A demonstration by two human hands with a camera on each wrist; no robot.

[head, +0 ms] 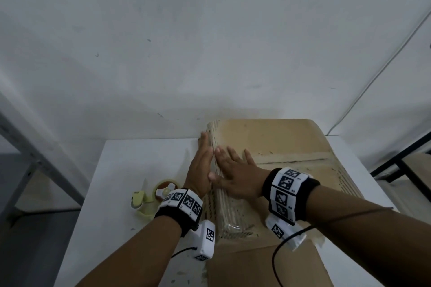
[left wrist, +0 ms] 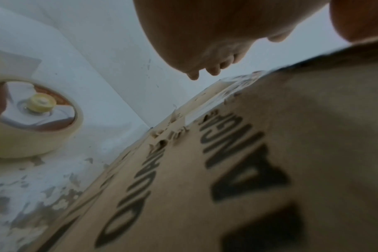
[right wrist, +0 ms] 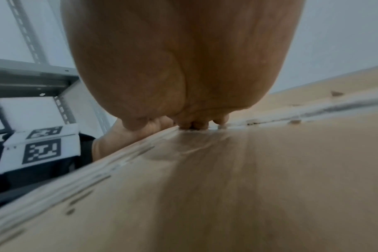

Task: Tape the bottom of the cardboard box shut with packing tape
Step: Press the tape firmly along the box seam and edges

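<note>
Hands flat on brown cardboard box [head: 275,144] atop white table [head: 130,161] | left hand [head: 201,165], fingers straight, presses box's left side | right hand [head: 235,175], splayed, smooths clear tape strip [head: 229,212] on box's upturned bottom | risk: uneven pressing wrinkles tape; yellow-green tape dispenser [head: 154,196] left of box.

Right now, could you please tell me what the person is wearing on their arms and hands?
Both forearms and hands are bare, with no sleeves or gloves. The left wrist and right wrist each carry a black band with white blocks printed with black square codes. A small white box hangs under each wrist, trailing a thin black cable.
</note>
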